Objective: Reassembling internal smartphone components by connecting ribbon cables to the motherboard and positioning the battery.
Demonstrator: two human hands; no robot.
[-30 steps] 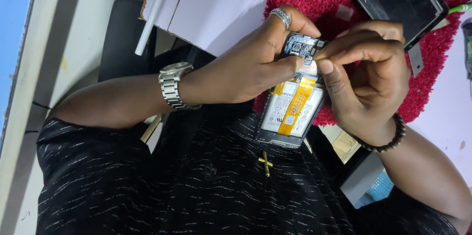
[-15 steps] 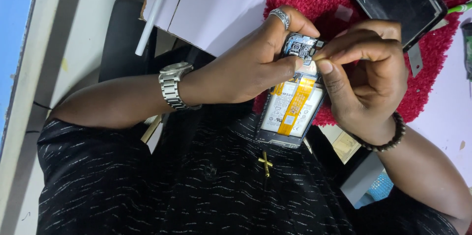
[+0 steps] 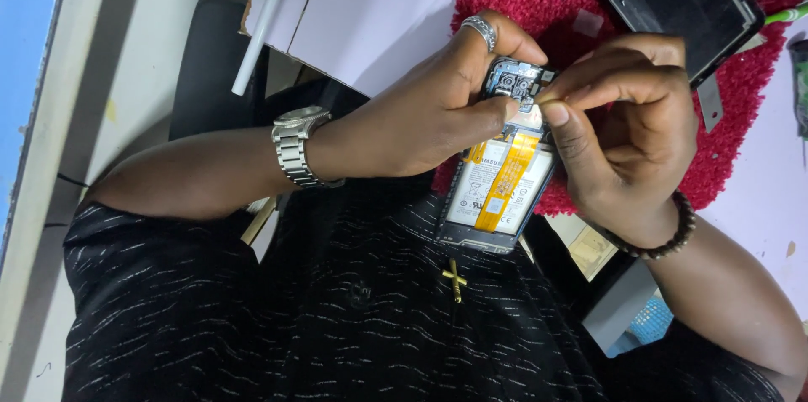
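The left hand (image 3: 421,116) clamps the opened phone (image 3: 501,175) — long axis running near-to-far — while the right hand (image 3: 627,128), just right, pinches something tiny at its far camera end.

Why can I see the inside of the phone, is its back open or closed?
Open. The phone has no back cover: its battery, orange ribbon strip and camera parts are bare.

Black short-sleeved shirt (image 3: 252,318) flecked with pale dashes, gold cross pendant (image 3: 454,277), steel link wristwatch (image 3: 296,146), silver ring (image 3: 481,30), dark bead bracelet (image 3: 665,238)
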